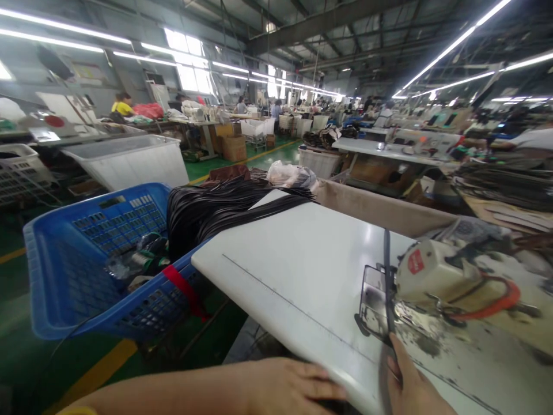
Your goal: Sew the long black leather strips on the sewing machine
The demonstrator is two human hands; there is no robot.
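Blue basket (136,314), spools (144,262) inside, black strip (387,276) in right fingers (402,354)

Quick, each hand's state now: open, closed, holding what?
Left hand: open, fingers extended, nothing visibly held.
Right hand: closed, holding the dark strip.

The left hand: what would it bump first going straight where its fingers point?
The left hand would probably meet the white tabletop's edge first; depth is unclear, so it might pass above and reach the dark strip instead.
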